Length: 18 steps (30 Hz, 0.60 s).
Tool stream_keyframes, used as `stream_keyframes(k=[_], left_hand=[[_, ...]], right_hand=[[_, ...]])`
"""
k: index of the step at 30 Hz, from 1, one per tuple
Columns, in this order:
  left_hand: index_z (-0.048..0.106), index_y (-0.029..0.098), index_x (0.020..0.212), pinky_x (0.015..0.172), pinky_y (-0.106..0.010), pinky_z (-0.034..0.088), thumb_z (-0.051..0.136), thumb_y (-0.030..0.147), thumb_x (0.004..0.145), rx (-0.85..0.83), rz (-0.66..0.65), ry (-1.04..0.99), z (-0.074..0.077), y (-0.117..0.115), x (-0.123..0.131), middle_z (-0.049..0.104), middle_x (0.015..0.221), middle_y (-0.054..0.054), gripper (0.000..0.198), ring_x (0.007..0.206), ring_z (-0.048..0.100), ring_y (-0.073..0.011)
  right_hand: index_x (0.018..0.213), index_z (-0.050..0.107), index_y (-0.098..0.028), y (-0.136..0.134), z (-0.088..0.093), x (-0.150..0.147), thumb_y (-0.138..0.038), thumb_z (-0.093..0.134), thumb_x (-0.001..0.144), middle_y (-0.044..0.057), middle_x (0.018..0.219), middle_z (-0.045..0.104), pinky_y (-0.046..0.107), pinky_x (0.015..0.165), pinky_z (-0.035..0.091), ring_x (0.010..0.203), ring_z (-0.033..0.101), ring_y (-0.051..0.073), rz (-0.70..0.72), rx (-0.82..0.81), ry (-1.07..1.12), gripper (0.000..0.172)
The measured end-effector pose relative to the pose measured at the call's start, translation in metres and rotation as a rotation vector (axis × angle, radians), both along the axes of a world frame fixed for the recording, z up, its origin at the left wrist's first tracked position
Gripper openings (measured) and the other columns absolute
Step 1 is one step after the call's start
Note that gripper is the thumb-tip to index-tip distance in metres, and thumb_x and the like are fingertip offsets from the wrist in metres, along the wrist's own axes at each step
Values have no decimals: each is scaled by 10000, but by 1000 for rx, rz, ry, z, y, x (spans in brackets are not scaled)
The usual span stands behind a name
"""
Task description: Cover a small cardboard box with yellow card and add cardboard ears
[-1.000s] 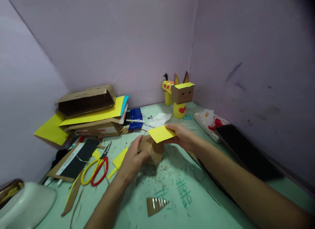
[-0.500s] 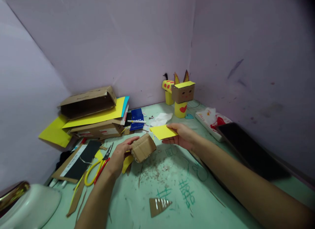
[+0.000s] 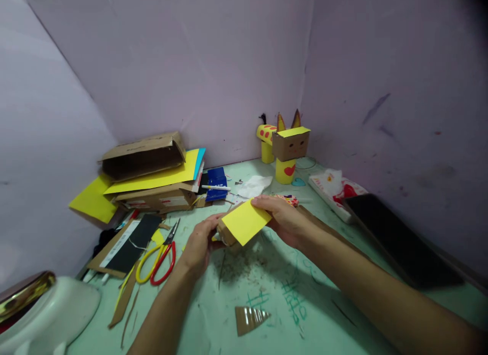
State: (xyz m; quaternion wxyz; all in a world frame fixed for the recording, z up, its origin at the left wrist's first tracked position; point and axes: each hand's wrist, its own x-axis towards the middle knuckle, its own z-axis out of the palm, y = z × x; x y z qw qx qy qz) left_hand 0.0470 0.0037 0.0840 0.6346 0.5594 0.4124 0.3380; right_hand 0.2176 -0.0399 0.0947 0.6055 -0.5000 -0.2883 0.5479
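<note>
My left hand (image 3: pixel 200 243) grips a small brown cardboard box (image 3: pixel 225 235) just above the green table (image 3: pixel 267 304). My right hand (image 3: pixel 284 218) holds a yellow paper rectangle (image 3: pixel 246 222) and lays it against the side of the box that faces me, hiding most of the box. Both hands are closed on what they hold, near the middle of the table. A cardboard animal figure (image 3: pixel 290 149) with a yellow body and red heart stands at the back by the wall corner.
Red and yellow scissors (image 3: pixel 158 253) lie left of my hands. A stack of cardboard boxes and yellow sheets (image 3: pixel 152 172) sits at the back left. A dark phone (image 3: pixel 400 238) and a tissue pack (image 3: pixel 333 187) lie right. A cardboard scrap (image 3: pixel 247 318) lies near me.
The left hand lifted the box from the table and turned it. The right hand brought the yellow paper down and left, from apart to flat against the box.
</note>
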Motion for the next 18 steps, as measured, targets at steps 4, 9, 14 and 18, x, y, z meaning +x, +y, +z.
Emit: stream_keyframes(k=[4, 9, 14, 18], left_hand=[[680, 156, 978, 878, -344, 421, 583, 368, 714, 86, 52, 20, -13, 2, 6, 663, 1082, -90, 352, 1066, 553, -252], [607, 169, 1044, 843, -377, 416, 491, 536, 772, 145, 206, 53, -13, 2, 3, 600, 1137, -112, 471, 1124, 500, -272], [572, 168, 975, 744, -329, 452, 666, 490, 640, 294, 300, 150, -9, -9, 8, 628, 951, -74, 474, 898, 589, -232], [541, 165, 962, 721, -323, 452, 686, 452, 629, 302, 307, 249, -12, -8, 12, 606, 894, -63, 463, 853, 582, -220]], right_hand=[[655, 584, -171, 3, -15, -7, -271, 616, 622, -2, 627, 576, 246, 555, 347, 622, 503, 145, -128, -43, -162, 110], [638, 560, -176, 8, -26, -8, -340, 610, 621, -25, 614, 540, 250, 547, 295, 612, 458, 136, -220, -27, -276, 172], [667, 539, -179, 8, -25, -15, -392, 568, 637, -26, 630, 536, 251, 561, 327, 621, 470, 141, -246, -4, -253, 217], [641, 504, -193, 5, -22, -19, -363, 571, 610, -28, 617, 521, 247, 544, 328, 606, 461, 139, -258, -14, -212, 185]])
